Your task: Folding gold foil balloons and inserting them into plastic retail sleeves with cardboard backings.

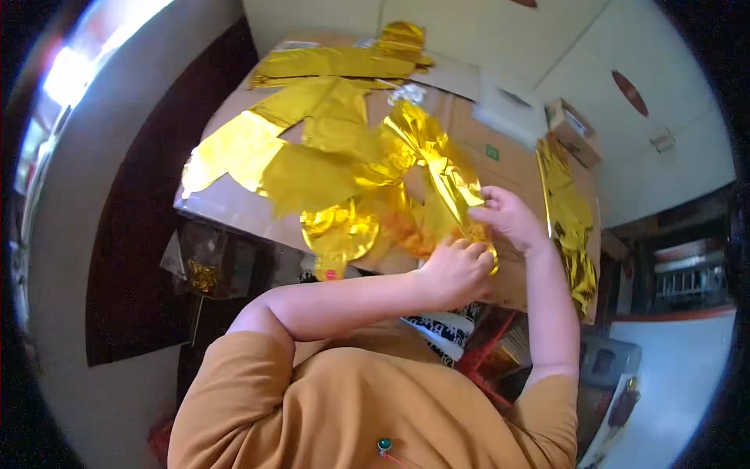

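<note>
A crumpled, shiny gold foil piece (445, 176) stretches across the near right part of the cardboard-covered table. My left hand (459, 273) has its fingers curled closed on the lower end of this foil. Just above and to the right, my right hand (512, 220) pinches the foil's right edge between thumb and fingers. Beside the left hand lies a fluffy orange bit (405, 232). A rounded gold foil piece (341, 230) with a red dot hangs over the table's front edge. Flat gold foil pieces (312, 176) overlap farther left.
More gold foil lies folded at the far edge (336, 64) and in a strip on the right (570, 223). The cardboard (508, 270) covers the table. A small box (574, 129) stands at the far right corner. A clear bag (207, 262) hangs below the front left edge.
</note>
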`<control>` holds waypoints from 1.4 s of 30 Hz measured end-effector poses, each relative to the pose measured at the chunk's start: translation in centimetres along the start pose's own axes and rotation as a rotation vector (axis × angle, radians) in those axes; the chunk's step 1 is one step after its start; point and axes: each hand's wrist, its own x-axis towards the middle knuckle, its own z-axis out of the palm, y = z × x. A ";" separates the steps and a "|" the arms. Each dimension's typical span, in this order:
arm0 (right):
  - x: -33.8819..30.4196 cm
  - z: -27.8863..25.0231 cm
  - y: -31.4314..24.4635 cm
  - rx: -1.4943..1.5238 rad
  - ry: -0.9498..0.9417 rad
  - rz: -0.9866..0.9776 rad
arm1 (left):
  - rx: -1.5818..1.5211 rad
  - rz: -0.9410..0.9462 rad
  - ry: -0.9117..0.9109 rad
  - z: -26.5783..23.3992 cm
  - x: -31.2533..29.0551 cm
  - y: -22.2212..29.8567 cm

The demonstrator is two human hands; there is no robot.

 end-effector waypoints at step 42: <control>10.3 -27.2 14.7 -0.462 0.961 -0.023 | -0.273 0.088 -0.091 2.3 23.8 -11.3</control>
